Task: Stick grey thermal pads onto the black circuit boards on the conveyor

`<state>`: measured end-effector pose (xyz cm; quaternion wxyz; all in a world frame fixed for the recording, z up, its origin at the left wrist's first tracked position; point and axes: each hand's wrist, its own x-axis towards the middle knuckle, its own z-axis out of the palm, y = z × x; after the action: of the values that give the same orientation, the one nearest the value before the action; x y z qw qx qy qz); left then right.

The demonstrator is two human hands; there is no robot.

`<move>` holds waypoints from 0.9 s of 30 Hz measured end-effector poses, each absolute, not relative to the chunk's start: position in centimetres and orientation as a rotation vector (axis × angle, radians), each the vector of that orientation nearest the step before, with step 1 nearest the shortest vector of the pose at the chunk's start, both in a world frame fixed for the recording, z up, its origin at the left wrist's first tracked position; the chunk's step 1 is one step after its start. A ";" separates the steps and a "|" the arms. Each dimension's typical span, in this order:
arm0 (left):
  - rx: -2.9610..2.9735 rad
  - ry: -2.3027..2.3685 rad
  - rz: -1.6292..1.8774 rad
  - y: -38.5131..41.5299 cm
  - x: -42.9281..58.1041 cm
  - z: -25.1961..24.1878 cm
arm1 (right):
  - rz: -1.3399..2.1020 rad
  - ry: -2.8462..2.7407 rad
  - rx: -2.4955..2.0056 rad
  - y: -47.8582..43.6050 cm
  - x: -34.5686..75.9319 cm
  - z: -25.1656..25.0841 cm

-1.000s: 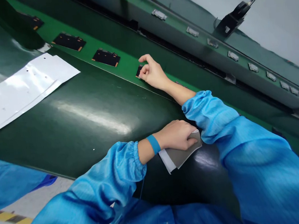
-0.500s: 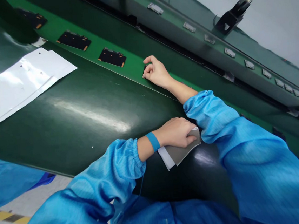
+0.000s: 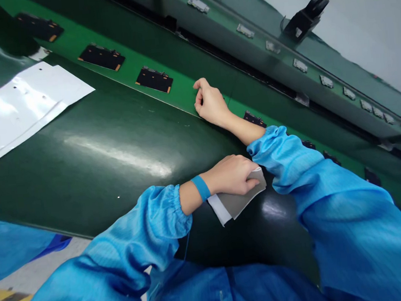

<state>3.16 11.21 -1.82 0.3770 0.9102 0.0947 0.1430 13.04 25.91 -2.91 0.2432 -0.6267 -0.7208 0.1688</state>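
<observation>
My left hand (image 3: 229, 175) presses down over a small grey-brown sheet (image 3: 243, 204) with white layers at its edges, thumb and fingers closed on it above the dark green table. A blue band circles the left wrist. My right hand (image 3: 212, 103) is above the green conveyor strip, its fingers curled in toward the thumb; what lies in or under them is hidden. To the left of that hand lies a flat black circuit board (image 3: 154, 80) with copper-coloured corners. Another black board (image 3: 254, 118) shows just behind my right forearm.
More black boards (image 3: 101, 57) lie along the strip. White sheets (image 3: 26, 108) rest at the left of the table (image 3: 93, 179). Small silvery parts (image 3: 299, 65) line a higher ledge behind, near a black pointed device (image 3: 310, 14). Someone's blue sleeve (image 3: 14, 242) shows at left.
The boards have shifted right along the strip. The board edge seen at my right fingertips is now hidden, and a board has come into view behind the forearm. My left hand stays on the sheet.
</observation>
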 end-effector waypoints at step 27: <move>2.338 0.231 0.391 10.9 3.1 -2.2 | 1.125 -1.937 -1.657 35.0 5.9 -0.9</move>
<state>3.07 10.87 -2.16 0.3709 0.9117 0.0900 0.1523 5.89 35.01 -0.91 0.1768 -0.5854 -0.6842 0.3975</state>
